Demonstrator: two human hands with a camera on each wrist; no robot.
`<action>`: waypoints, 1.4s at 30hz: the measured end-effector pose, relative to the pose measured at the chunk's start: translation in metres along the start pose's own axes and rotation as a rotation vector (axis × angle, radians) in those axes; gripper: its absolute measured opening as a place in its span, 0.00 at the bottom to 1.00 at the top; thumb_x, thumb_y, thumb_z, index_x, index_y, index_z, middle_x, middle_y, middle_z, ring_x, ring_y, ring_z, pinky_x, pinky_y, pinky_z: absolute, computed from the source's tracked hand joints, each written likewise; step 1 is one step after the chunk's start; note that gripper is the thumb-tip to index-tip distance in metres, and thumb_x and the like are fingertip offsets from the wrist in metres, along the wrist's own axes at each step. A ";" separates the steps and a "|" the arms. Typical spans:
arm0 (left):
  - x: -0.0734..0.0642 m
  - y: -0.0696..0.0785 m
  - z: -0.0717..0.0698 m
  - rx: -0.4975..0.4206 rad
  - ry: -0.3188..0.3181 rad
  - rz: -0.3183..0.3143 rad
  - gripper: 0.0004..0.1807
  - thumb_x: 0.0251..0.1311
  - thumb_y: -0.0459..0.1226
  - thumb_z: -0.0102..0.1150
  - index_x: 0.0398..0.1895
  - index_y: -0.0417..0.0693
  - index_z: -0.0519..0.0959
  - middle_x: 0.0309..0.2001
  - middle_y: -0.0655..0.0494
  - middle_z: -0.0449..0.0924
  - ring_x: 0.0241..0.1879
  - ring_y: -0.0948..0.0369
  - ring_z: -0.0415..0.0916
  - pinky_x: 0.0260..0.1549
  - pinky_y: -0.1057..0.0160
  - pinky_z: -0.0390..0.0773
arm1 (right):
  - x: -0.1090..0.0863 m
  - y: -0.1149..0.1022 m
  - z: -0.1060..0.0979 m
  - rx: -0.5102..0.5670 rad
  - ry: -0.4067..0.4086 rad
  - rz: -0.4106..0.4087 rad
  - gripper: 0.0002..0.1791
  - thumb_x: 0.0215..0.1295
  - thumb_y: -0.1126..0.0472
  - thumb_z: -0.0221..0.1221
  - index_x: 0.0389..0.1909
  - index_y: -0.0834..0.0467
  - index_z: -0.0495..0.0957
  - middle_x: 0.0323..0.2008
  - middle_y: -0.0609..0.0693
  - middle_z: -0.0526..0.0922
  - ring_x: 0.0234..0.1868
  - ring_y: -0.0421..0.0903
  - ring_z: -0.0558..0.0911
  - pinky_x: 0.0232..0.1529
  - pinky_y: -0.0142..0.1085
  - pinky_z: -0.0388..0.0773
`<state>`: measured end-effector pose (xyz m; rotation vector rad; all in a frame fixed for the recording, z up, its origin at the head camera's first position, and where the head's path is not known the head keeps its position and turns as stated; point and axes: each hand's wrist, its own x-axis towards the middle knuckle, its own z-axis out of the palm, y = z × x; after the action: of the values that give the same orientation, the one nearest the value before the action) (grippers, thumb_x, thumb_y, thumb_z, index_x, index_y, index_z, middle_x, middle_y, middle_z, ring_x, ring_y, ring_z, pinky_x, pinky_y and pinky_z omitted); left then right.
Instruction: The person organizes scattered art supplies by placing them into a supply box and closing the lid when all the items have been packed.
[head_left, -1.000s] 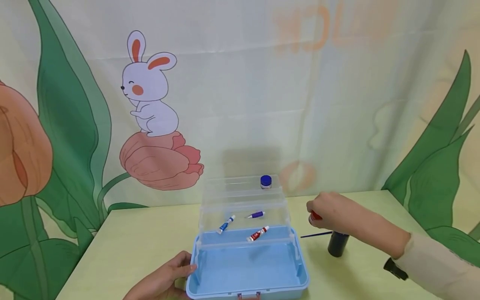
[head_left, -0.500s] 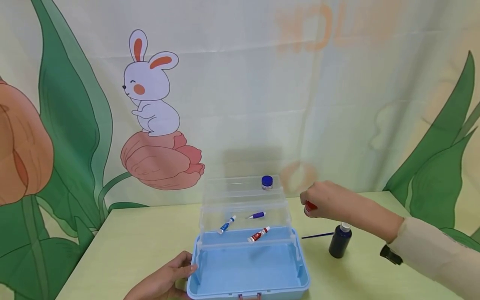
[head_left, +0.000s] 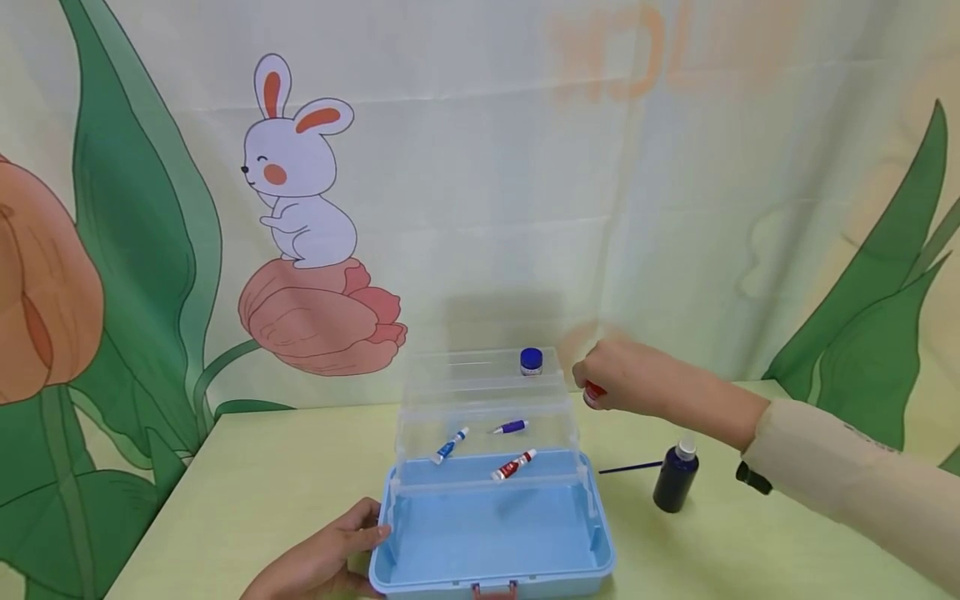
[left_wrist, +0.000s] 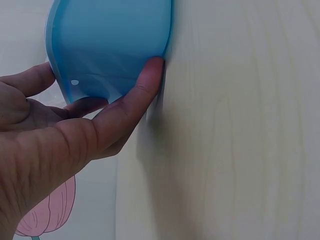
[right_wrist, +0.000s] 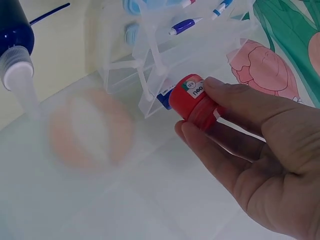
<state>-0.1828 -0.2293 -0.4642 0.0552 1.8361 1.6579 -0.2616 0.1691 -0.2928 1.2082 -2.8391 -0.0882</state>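
Observation:
In the head view my right hand is raised just right of the clear tiered trays. Thumb and fingers pinch a red paint jar, seen best in the right wrist view. A blue-capped jar sits in the top tray, partly behind the red one in that wrist view. My left hand grips the left end of the light blue storage box, thumb at one edge and fingers at the other. Blue and red paint tubes and a purple pen lie in the lower trays.
Right of the box, a dark bottle with a white cap stands on the pale yellow table. A thin dark blue stick lies between them. A printed curtain with a rabbit hangs behind the table.
My right hand has moved left and up with the red paint jar, from over the dark bottle toward the top tray; the bottle now shows fully. My left hand stays on the box.

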 end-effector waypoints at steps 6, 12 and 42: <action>0.001 0.001 0.000 -0.006 -0.020 0.019 0.33 0.78 0.45 0.50 0.69 0.31 0.50 0.63 0.34 0.56 0.53 0.47 0.71 0.47 0.46 0.84 | 0.006 0.000 -0.006 -0.031 0.019 -0.017 0.08 0.56 0.68 0.74 0.28 0.58 0.83 0.23 0.45 0.79 0.25 0.41 0.74 0.29 0.26 0.76; 0.000 0.002 0.000 0.002 -0.017 0.012 0.31 0.78 0.45 0.49 0.68 0.31 0.51 0.62 0.34 0.57 0.53 0.47 0.71 0.46 0.47 0.84 | 0.011 -0.002 -0.009 -0.021 0.006 0.005 0.08 0.55 0.67 0.75 0.33 0.57 0.85 0.30 0.47 0.81 0.32 0.44 0.78 0.36 0.29 0.81; 0.000 0.002 0.001 0.016 -0.026 0.014 0.32 0.78 0.45 0.50 0.68 0.30 0.51 0.61 0.34 0.58 0.52 0.47 0.72 0.47 0.45 0.84 | 0.057 0.009 -0.029 0.003 -0.104 0.028 0.08 0.60 0.66 0.72 0.39 0.60 0.85 0.35 0.49 0.85 0.35 0.46 0.79 0.40 0.34 0.82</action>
<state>-0.1834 -0.2281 -0.4627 0.0965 1.8341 1.6448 -0.3050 0.1335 -0.2616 1.1985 -2.9445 -0.1500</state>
